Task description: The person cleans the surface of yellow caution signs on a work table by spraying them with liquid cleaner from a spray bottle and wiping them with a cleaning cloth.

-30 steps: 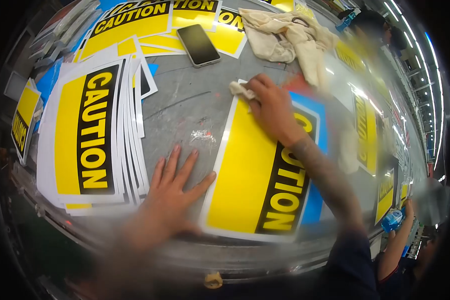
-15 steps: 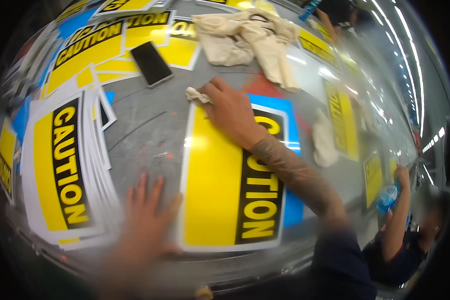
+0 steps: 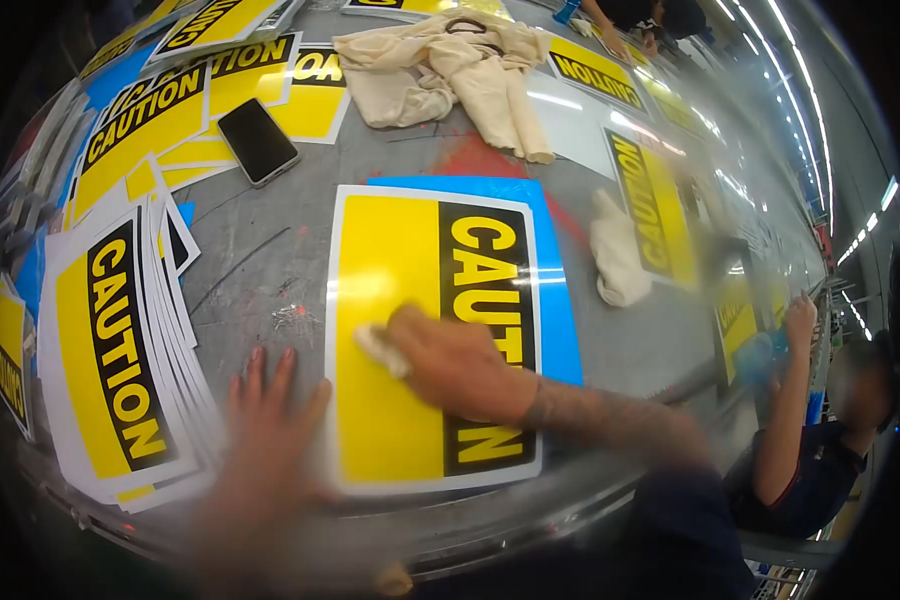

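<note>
A yellow and black caution sign (image 3: 388, 270) with a white border lies in front of me, on top of a blue sheet (image 3: 558, 300) that shows along its right and far edges. My right hand (image 3: 455, 365) is closed round a small white cloth (image 3: 380, 350) and presses it on the yellow half, hiding part of the lettering. Spread flat at the sign's left edge, my left hand (image 3: 275, 440) has its fingers apart and holds nothing. A fanned stack of caution signs (image 3: 120, 340) lies to the left of that hand.
A black phone (image 3: 257, 140) lies beyond the stack, near more signs (image 3: 145, 115). Crumpled cream cloth (image 3: 450, 75) sits at the back, and another white rag (image 3: 618, 250) to the right. Another person (image 3: 795, 440) holds a blue bottle (image 3: 760, 355) at the right.
My right hand has moved the cloth from the sign's far left corner down toward me, to the middle of the yellow half. The left hand stays spread by the near left edge.
</note>
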{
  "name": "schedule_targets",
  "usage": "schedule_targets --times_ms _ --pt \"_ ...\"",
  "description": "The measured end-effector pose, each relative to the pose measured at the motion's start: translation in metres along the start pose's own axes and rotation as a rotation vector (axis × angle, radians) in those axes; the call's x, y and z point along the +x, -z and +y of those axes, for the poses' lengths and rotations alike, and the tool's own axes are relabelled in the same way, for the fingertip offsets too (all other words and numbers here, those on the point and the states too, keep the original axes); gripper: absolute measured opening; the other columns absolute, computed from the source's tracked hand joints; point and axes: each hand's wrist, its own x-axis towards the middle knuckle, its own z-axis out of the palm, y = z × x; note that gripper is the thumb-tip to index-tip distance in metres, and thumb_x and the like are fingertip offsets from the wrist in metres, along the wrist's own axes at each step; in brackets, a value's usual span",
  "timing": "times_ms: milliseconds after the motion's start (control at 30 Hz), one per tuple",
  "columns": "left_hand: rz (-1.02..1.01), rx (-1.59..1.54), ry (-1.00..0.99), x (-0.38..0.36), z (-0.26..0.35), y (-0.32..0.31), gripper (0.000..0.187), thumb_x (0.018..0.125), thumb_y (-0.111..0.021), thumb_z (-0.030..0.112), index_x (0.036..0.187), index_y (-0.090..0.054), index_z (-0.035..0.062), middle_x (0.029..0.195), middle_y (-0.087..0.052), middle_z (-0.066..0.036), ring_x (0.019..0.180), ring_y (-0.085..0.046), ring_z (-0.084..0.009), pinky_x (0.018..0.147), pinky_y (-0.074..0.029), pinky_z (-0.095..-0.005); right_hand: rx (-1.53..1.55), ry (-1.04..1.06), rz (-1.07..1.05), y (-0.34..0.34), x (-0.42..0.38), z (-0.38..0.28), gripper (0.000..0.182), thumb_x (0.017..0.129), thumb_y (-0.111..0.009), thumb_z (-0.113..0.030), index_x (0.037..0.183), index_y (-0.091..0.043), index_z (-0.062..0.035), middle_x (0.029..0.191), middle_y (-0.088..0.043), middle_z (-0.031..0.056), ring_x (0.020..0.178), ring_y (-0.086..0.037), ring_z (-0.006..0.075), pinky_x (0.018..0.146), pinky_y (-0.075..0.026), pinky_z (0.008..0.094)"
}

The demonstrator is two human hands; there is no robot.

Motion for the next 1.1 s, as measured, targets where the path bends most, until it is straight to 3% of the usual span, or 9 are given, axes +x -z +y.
schedule_targets --times_ms 200,367,400,467,633,767,867,933,1100 --pt "0.005 -0.010 0.000 -0.004 0.003 -0.001 0.137 0.047 -0.100 0.061 0.167 -0.051 0.0159 0.184 -0.018 -0.025 0.170 -0.004 -0.0531 0.134 -0.009 -0.0727 0.066 -0.828 0.012 0.045 0.042 0.074 0.022 0.106 -0.070 -0.020 0.122 -0.065 -0.0054 0.105 -0.076 0.0174 0.085 -0.079 0.0296 0.069 -0.063 0.0421" --pt "-0.005 -0.001 0.010 -0.001 -0.003 -0.003 0.140 0.045 -0.100 0.061 0.168 -0.050 0.0163 0.184 -0.017 -0.024 0.171 -0.003 -0.0522 0.135 -0.008 -0.0718 -0.191 -0.255 0.097 0.026 0.005 0.047 0.027 0.098 -0.074 -0.016 0.120 -0.061 -0.0094 0.097 -0.076 0.0150 0.082 -0.079 0.0384 0.070 -0.062 0.0489" --pt "0.005 0.001 -0.003 0.000 -0.004 -0.004 0.140 0.045 -0.101 0.061 0.168 -0.050 0.0163 0.184 -0.017 -0.024 0.171 -0.003 -0.0519 0.135 -0.008 -0.0719 -0.159 -0.571 -0.119 0.012 -0.003 0.067 0.029 0.097 -0.076 -0.018 0.120 -0.060 -0.0103 0.095 -0.076 0.0143 0.079 -0.078 0.0394 0.068 -0.061 0.0496" --pt "0.036 0.004 -0.015 -0.002 -0.004 -0.006 0.140 0.045 -0.101 0.061 0.168 -0.050 0.0164 0.184 -0.018 -0.024 0.171 -0.003 -0.0515 0.135 -0.008 -0.0721 -0.181 -0.581 0.165 0.028 -0.004 0.138 0.036 0.092 -0.083 -0.020 0.115 -0.057 -0.0090 0.099 -0.075 0.0141 0.079 -0.075 0.0439 0.064 -0.057 0.0549" --pt "0.000 0.002 0.016 0.000 -0.003 -0.004 0.141 0.044 -0.100 0.062 0.168 -0.051 0.0152 0.185 -0.017 -0.024 0.171 -0.003 -0.0508 0.135 -0.007 -0.0714 -0.107 -0.443 0.048 0.036 -0.027 0.061 0.026 0.097 -0.077 -0.019 0.113 -0.060 -0.0076 0.108 -0.070 0.0205 0.083 -0.073 0.0458 0.068 -0.057 0.0587" --pt "0.039 0.005 -0.002 -0.001 -0.001 -0.004 0.140 0.044 -0.099 0.064 0.167 -0.052 0.0172 0.185 -0.018 -0.023 0.171 -0.004 -0.0500 0.135 -0.008 -0.0709 -0.274 -0.545 0.210 0.036 -0.015 0.127 0.028 0.099 -0.075 -0.024 0.113 -0.059 -0.0052 0.098 -0.072 0.0207 0.078 -0.073 0.0463 0.064 -0.057 0.0556" --pt "0.079 -0.020 -0.021 -0.003 -0.001 -0.004 0.140 0.044 -0.098 0.065 0.168 -0.052 0.0174 0.185 -0.019 -0.022 0.171 -0.005 -0.0497 0.136 -0.008 -0.0704 -0.061 -0.709 -0.157 0.035 -0.047 0.042 0.028 0.097 -0.079 -0.022 0.112 -0.059 -0.0081 0.094 -0.071 0.0182 0.077 -0.073 0.0445 0.062 -0.054 0.0567" --pt "0.094 0.002 -0.033 -0.002 -0.006 -0.007 0.141 0.044 -0.097 0.065 0.168 -0.050 0.0177 0.185 -0.019 -0.021 0.171 -0.005 -0.0498 0.136 -0.009 -0.0701 0.091 -0.437 -0.271 0.036 -0.096 -0.029 0.029 0.095 -0.081 -0.020 0.113 -0.060 -0.0104 0.091 -0.071 0.0151 0.070 -0.073 0.0420 0.058 -0.052 0.0556" --pt "0.084 0.022 -0.047 -0.002 -0.006 -0.009 0.142 0.044 -0.097 0.064 0.169 -0.049 0.0184 0.185 -0.019 -0.020 0.172 -0.005 -0.0480 0.136 -0.009 -0.0692 0.001 -0.472 -0.261 0.061 -0.111 -0.013 0.023 0.098 -0.079 -0.022 0.104 -0.061 -0.0111 0.088 -0.070 0.0089 0.063 -0.071 0.0334 0.052 -0.053 0.0479"
